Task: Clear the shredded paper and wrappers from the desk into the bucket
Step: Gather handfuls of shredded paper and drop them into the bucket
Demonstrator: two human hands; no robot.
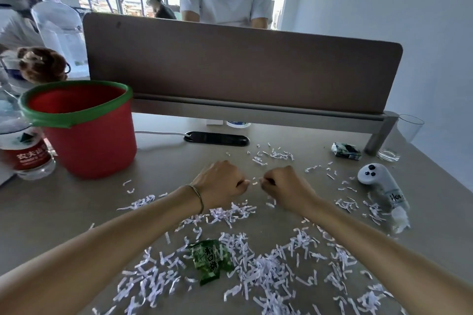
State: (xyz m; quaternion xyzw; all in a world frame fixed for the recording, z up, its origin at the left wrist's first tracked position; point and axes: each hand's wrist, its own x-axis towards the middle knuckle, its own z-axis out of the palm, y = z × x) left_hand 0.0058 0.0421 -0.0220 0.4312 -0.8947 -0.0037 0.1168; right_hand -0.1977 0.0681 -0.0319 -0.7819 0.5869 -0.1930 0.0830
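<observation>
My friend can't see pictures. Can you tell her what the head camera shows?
Two bare hands, left hand and right hand, are curled into fists over a desk littered with shredded paper. A green wrapper lies near the front, and a red bucket stands at the back left.

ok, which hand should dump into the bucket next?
Left, probably. The left hand is on the bucket side with bare desk between; the right hand would have to cross over it. Both look fisted, contents hidden.
</observation>
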